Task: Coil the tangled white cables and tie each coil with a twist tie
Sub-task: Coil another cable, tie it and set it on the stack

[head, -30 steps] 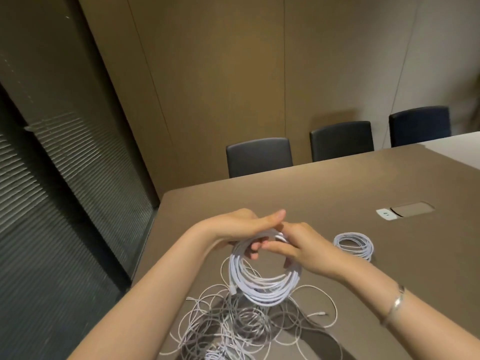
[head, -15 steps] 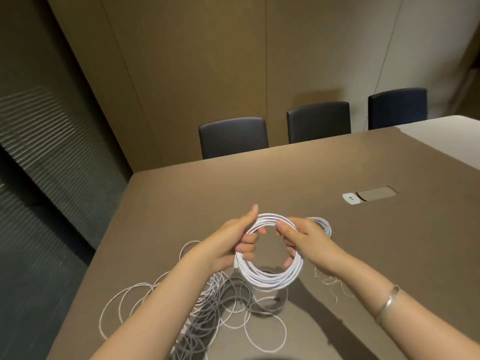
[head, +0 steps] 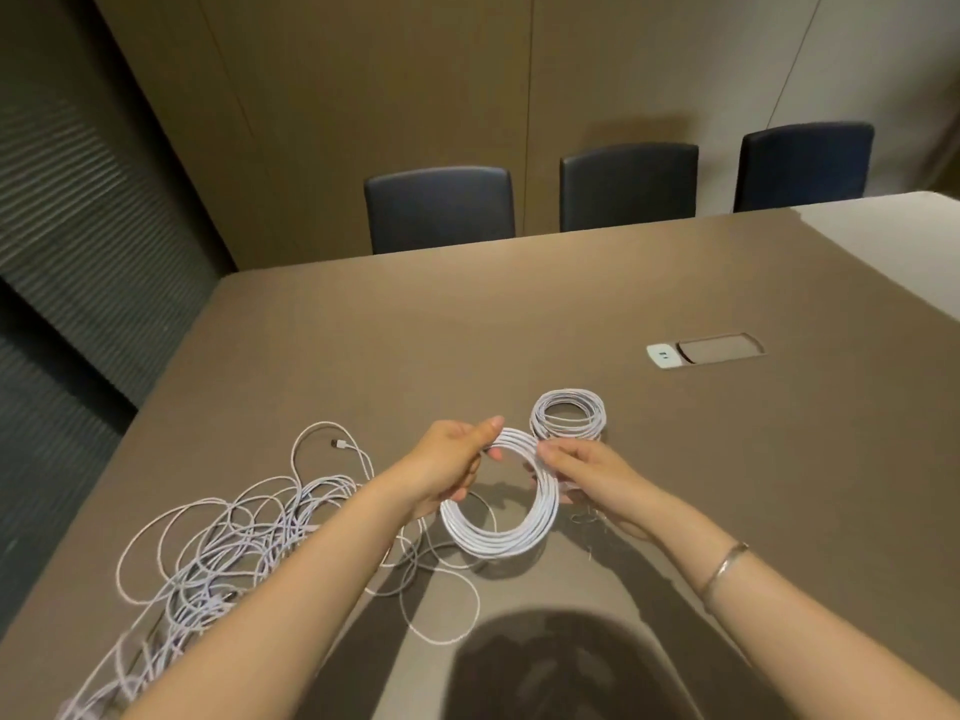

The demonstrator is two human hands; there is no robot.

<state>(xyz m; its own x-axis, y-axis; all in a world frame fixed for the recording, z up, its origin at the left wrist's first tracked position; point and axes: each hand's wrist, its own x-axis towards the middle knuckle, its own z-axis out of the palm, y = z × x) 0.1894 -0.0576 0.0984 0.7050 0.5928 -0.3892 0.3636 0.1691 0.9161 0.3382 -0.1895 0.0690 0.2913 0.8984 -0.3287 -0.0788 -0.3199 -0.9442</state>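
A brown bench point(head: 363, 356) carries a tangle of white cable point(head: 218, 553), one finished coil point(head: 569, 414) and a recessed socket panel point(head: 706, 350).

Brown table point(head: 519, 314); three dark chairs point(head: 440, 207) behind it, tan panelled wall point(head: 415, 70), slatted blinds point(head: 78, 210) left.

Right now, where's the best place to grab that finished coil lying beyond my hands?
Probably the near rim of the finished coil, coming from above: it lies flat on the table, so fingers can drop into its open centre and pinch the whole bundle.
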